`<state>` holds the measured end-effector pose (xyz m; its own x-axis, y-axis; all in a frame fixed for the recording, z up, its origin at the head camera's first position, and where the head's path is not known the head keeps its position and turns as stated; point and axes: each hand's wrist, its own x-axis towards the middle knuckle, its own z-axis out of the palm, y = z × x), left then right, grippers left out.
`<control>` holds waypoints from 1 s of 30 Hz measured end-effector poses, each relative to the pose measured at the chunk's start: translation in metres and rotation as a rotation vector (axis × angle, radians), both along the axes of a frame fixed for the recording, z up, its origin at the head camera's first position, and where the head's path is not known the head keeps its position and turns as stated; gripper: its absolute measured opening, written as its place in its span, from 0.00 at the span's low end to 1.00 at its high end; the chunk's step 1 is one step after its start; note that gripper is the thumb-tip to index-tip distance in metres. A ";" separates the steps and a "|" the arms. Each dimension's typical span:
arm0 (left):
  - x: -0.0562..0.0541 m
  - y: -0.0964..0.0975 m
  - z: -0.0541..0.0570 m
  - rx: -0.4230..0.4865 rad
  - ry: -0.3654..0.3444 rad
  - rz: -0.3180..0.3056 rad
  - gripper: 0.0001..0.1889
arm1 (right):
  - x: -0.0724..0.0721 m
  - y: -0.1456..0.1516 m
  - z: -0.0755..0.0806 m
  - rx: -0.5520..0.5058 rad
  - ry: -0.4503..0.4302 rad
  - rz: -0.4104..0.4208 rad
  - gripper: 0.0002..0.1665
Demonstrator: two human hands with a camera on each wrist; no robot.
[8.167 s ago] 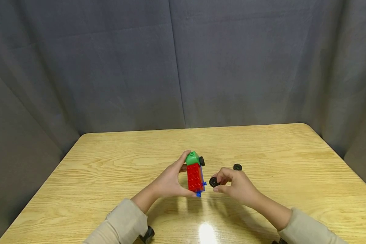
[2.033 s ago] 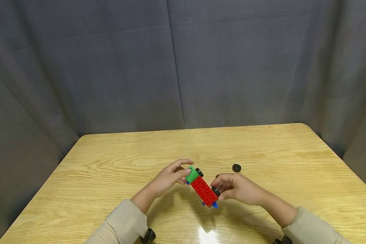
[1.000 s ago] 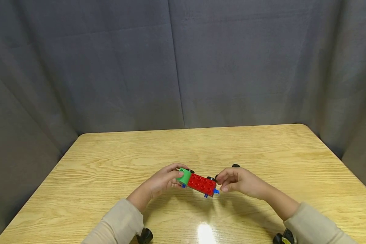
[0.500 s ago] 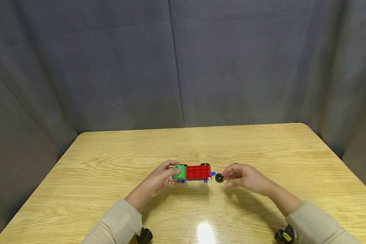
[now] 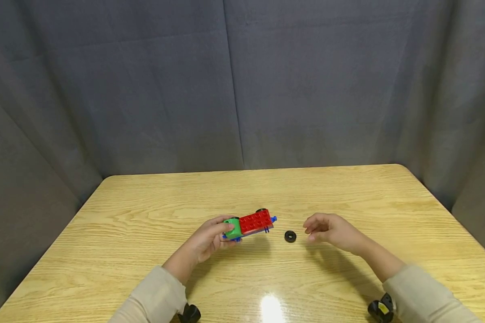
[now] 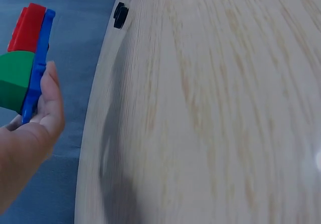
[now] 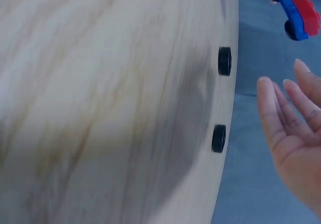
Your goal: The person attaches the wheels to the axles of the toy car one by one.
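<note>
A toy truck (image 5: 255,221) with a green cab, a red studded brick and a blue chassis is gripped at the cab by my left hand (image 5: 207,238), thumb on top. Black wheels sit on its far side; blue axle stubs show bare on the near side. In the left wrist view the truck (image 6: 35,38) is held above the table. My right hand (image 5: 336,232) hovers to the right with fingers relaxed and nothing in them. Between the hands a loose black wheel (image 5: 290,236) lies on the table. The right wrist view shows two loose wheels, one the nearer wheel (image 7: 218,138).
The wooden table (image 5: 145,206) reaches back to a grey curtain (image 5: 165,89). Black wrist cameras hang under both sleeves, the right one (image 5: 381,309) with a yellow label. Bright glare (image 5: 271,309) marks the table's front.
The wheel the right hand pinched 8.2 s ago now sits on the truck's rear axle. The left hand has swung the truck round crosswise and leftward; the right hand has let go and drawn right.
</note>
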<state>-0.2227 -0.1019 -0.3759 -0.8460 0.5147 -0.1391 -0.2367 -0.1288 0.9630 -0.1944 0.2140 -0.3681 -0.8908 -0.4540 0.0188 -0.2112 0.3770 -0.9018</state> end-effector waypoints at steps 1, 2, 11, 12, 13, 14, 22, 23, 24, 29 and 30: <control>0.000 0.000 0.000 0.001 -0.003 -0.001 0.29 | -0.001 0.001 0.000 0.005 0.003 -0.003 0.16; 0.000 0.000 0.000 0.004 -0.006 0.000 0.30 | -0.001 0.002 0.000 0.014 0.008 -0.008 0.16; -0.001 0.001 -0.001 0.040 -0.033 0.050 0.28 | -0.008 0.013 0.002 0.095 0.021 -0.076 0.16; -0.001 0.001 -0.002 0.041 -0.034 0.054 0.28 | -0.009 0.014 0.002 0.099 0.019 -0.082 0.16; -0.001 0.001 -0.002 0.042 -0.035 0.057 0.28 | -0.010 0.014 0.002 0.103 0.017 -0.090 0.16; -0.001 0.001 -0.002 0.043 -0.036 0.061 0.28 | -0.011 0.015 0.001 0.109 0.021 -0.093 0.16; 0.001 0.003 -0.002 0.070 -0.049 0.100 0.27 | -0.017 0.020 -0.004 0.204 0.070 -0.137 0.15; 0.001 0.003 -0.002 0.074 -0.051 0.107 0.26 | -0.018 0.020 -0.004 0.214 0.074 -0.141 0.15; 0.001 0.003 -0.002 0.076 -0.051 0.113 0.26 | -0.019 0.020 -0.005 0.228 0.083 -0.142 0.15; 0.001 0.005 -0.001 0.085 -0.048 0.135 0.25 | -0.027 0.021 -0.007 0.308 0.103 -0.155 0.17; 0.002 0.005 -0.001 0.088 -0.051 0.139 0.24 | -0.028 0.021 -0.008 0.323 0.106 -0.156 0.17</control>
<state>-0.2211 -0.0967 -0.3767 -0.9030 0.4050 -0.1432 -0.2590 -0.2473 0.9337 -0.2228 0.2351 -0.3763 -0.9504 -0.3111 -0.0071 -0.2151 0.6732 -0.7075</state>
